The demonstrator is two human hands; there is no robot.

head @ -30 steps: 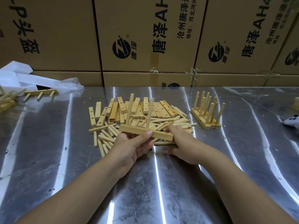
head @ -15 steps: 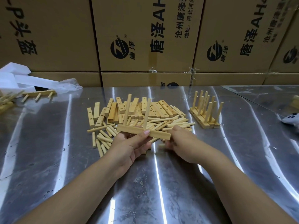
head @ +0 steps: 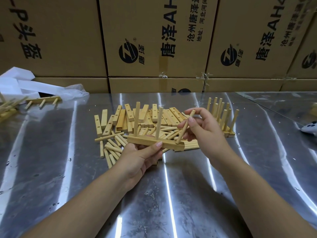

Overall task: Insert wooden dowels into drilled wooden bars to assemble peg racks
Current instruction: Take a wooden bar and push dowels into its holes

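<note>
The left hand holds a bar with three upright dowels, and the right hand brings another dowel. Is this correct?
Not quite: the head view shows only two upright dowels in the bar the left hand holds; the right hand brings another dowel.

table [head: 51,169]: sheet metal, glossy, streaky reflections, scuffs and specks at lower centre. bar [head: 154,144] at centre: pale bare wood, smooth, matt. tilted dowel [head: 184,127] at its right end and the loose dowels [head: 113,148] in the pile: same pale wood, smooth, matt. drilled bars [head: 164,115] behind: unfinished wood, faint grain. cartons [head: 154,31] across the top: brown cardboard, matt, black print. upper left: clear crinkled plastic film [head: 75,91], glossy; white sheet [head: 17,79], matt.
</note>
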